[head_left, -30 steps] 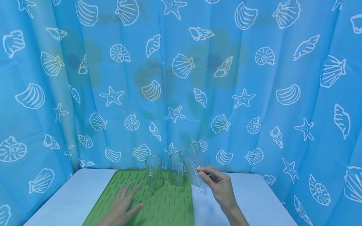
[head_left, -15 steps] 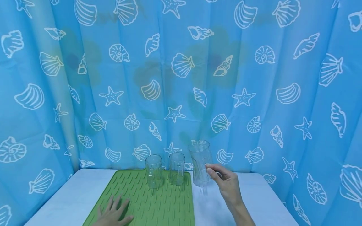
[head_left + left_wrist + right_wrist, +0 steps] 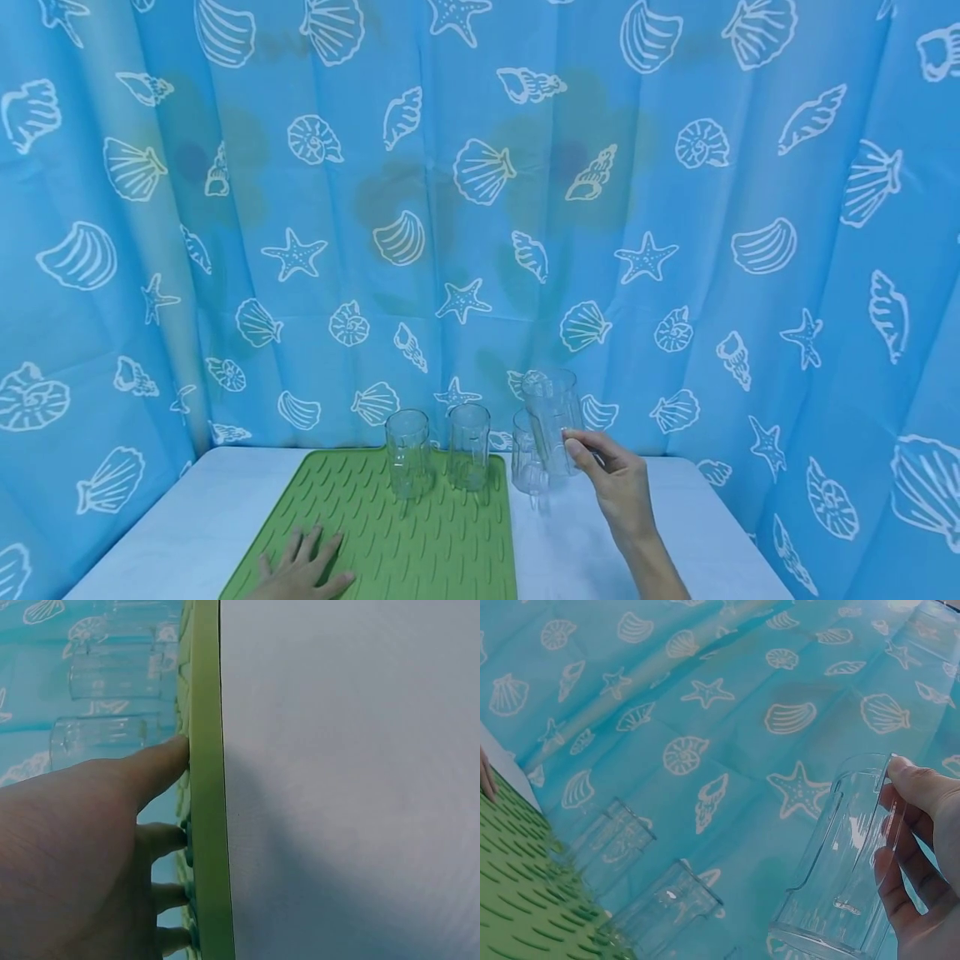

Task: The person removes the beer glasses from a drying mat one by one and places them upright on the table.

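Observation:
My right hand (image 3: 621, 487) pinches a clear glass cup (image 3: 555, 417) between thumb and fingers. In the head view that cup is slightly tilted, over the table just right of the mat. The right wrist view shows the thumb (image 3: 911, 776) on the cup's near side, the other fingers curled beside it. A similar clear cup (image 3: 523, 475) stands on the white table, partly hidden behind the held one. Two more clear cups, one (image 3: 408, 458) left and one (image 3: 469, 454) right, stand upright at the mat's back. My left hand (image 3: 298, 573) rests on the green mat (image 3: 420, 550), fingers spread.
The ridged mat covers the left and middle of the white table (image 3: 660, 517), with bare tabletop on both sides. A blue curtain (image 3: 480, 250) with white shell prints hangs behind the table and along both sides.
My right hand has carried the cup rightward, off the mat's edge and past the cup standing on the table. My left hand has slid toward the near left of the mat.

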`<state>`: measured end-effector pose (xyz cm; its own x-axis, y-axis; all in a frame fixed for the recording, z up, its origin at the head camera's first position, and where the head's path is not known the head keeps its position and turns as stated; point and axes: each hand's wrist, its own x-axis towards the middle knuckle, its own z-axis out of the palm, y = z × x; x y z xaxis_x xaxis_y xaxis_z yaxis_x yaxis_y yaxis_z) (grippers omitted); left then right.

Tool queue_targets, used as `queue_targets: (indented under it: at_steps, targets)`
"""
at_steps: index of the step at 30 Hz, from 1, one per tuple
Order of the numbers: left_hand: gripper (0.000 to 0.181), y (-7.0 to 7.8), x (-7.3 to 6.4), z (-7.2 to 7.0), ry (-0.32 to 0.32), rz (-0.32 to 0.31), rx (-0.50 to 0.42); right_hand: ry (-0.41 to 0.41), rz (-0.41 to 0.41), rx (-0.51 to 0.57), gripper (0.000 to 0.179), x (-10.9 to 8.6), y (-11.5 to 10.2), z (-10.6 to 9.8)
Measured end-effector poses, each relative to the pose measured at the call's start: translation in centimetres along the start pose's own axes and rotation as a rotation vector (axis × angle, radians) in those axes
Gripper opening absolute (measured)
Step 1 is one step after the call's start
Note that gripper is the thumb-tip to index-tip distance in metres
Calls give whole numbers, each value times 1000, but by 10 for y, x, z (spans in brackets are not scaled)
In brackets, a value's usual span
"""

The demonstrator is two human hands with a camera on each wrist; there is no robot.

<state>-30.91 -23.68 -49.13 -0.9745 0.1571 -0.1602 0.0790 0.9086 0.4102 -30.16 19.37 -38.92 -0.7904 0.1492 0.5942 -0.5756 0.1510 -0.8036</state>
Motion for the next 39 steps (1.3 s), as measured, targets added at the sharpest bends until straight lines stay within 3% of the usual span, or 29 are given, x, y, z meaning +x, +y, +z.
queue_targets:
  at_steps: [15,27,39]
  targets:
    - [80,-2,-2,-2,-51,22,44,94,125,-45,29,6,6,-15]
    - [80,-5,2,1,-35,18,23,174,176,-33,31,8,16,-21]
    - [78,-4,-1,2,-30,32,54,185,255,-27,40,11,28,-27]
